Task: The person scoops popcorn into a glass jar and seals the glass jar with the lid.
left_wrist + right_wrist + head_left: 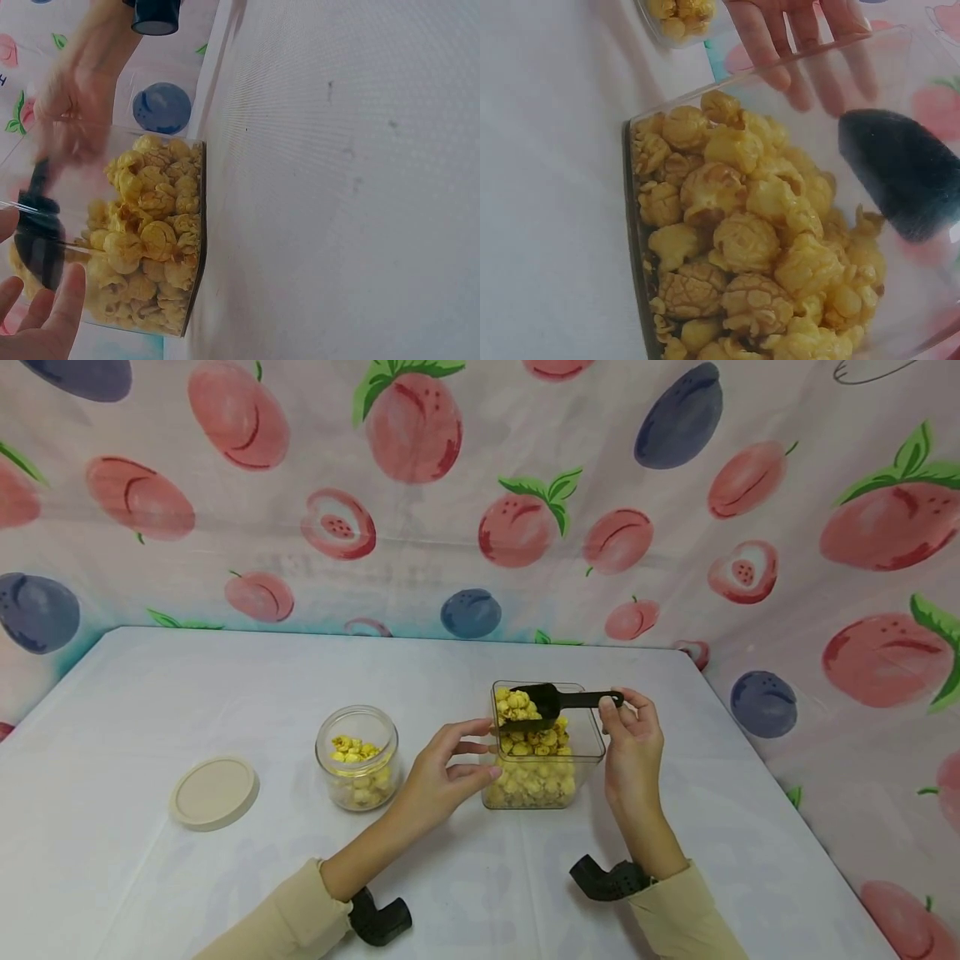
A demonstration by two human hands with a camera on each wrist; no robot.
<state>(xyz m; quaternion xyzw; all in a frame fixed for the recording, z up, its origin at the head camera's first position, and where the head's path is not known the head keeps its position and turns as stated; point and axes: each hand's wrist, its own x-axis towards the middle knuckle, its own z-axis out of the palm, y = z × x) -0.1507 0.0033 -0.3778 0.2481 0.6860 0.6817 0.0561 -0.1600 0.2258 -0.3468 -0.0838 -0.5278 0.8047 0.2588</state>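
In the head view my right hand (632,743) pinches the handle of a black scoop (577,700). Popcorn (517,703) fills the scoop, which hangs at the top of a clear square container (525,802). More yellow popcorn (742,240) is heaped inside that container, as the right wrist view shows through its wall. My left hand (457,764) touches the container's left side with its fingers extended. Through the plastic in the left wrist view, the scoop (41,240) shows above the heap, near the left fingertips.
A round glass jar (357,714) partly filled with popcorn stands left of my left hand. Farther left, a cream round lid (214,793) lies on the white table (487,893). Behind rises a fruit-printed cloth (420,527).
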